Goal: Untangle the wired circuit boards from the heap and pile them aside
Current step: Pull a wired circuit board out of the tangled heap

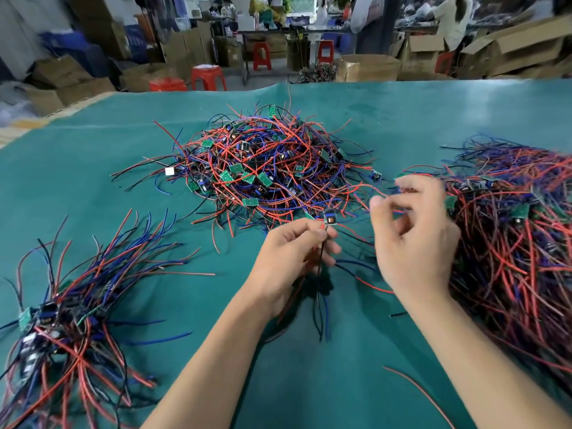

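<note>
The left hand [297, 243] pinched a freed circuit board [328, 218] by its wires, just short of the heap [266, 168]. The right hand [411, 230], blurred, fingers curled, seemingly tugged a red wire [359, 187]; next, likely laying it aside.

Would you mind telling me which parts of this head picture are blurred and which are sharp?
Head view: the central heap is sharp; the right hand and the right pile are motion-blurred; the left pile smears toward the corner; the wide lens bends the mat's far edge.
</note>
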